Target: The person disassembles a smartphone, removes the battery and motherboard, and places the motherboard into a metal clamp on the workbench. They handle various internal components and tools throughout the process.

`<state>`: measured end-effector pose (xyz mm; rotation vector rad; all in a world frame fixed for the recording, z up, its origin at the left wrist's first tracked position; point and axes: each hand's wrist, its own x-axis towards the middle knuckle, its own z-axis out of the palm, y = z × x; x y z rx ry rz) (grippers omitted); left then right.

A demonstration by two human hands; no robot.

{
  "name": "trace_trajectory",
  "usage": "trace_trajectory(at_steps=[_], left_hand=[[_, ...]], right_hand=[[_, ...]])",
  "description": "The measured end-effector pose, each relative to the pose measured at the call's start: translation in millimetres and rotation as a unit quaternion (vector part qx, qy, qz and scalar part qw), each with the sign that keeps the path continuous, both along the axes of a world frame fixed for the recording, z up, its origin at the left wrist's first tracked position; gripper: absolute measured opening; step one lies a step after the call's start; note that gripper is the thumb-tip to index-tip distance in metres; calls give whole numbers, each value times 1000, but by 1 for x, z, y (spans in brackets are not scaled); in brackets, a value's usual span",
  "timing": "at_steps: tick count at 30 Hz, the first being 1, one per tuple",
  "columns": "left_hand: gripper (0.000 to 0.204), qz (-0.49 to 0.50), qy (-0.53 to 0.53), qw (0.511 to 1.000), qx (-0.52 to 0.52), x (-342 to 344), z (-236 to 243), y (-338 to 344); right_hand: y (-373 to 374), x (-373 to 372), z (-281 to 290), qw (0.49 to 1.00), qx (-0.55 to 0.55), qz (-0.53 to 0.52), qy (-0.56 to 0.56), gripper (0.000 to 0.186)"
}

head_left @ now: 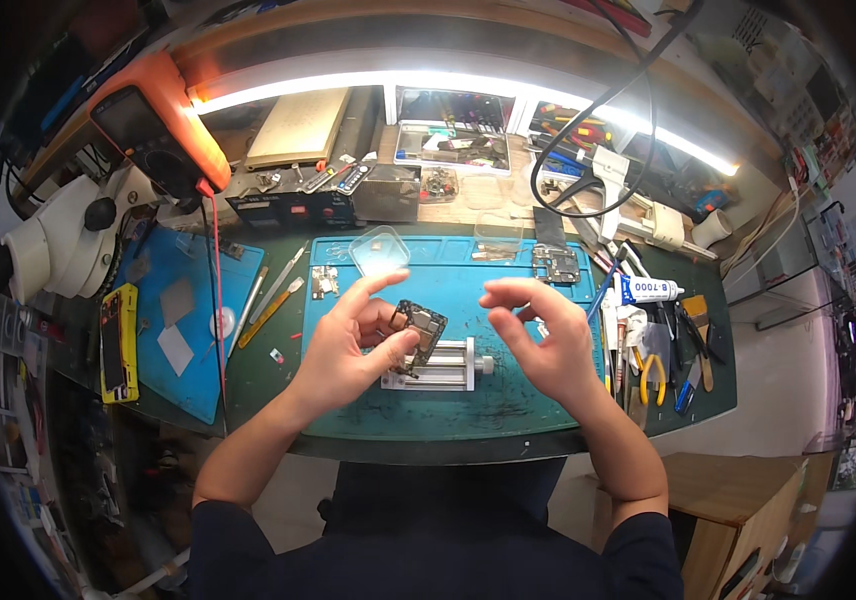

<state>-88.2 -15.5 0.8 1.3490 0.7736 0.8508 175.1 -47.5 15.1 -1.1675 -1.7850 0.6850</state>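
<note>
On the cluttered worktop's teal silicone mat (508, 400), a small dark circuit board (420, 330) is pinched by left hand (348, 350) fingers; right hand (548, 345) fingers hover loosely spread, empty. Board edges are best gripped.

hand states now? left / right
Left hand: closed on a small circuit board, above the metal clamp.
Right hand: open, fingers curled, holding nothing.

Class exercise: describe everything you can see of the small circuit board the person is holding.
The circuit board is a small, dark, roughly rectangular piece with metal-grey shielded patches and an uneven outline. The left hand pinches it between thumb and fingers, tilted, above the silver metal clamp fixture on the teal work mat. The right hand hovers beside it, apart. Finer components are too small to tell.
</note>
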Motion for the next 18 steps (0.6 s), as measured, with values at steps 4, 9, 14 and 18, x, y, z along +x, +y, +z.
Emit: trace_trajectory(at_steps=[4, 9, 14, 18], left_hand=[[39, -3, 1, 1000, -2, 7, -8, -6], [41, -40, 9, 999, 22, 16, -8, -13], [76, -42, 118, 929, 349, 10, 3, -6], [80, -43, 200, 869, 451, 11, 2, -9]], right_hand=[[-19, -6, 1, 980, 111, 35, -160, 54], [-23, -19, -6, 999, -28, -21, 13, 30], [-15, -22, -8, 991, -111, 12, 67, 31], [-18, -17, -13, 987, -124, 30, 97, 34]])
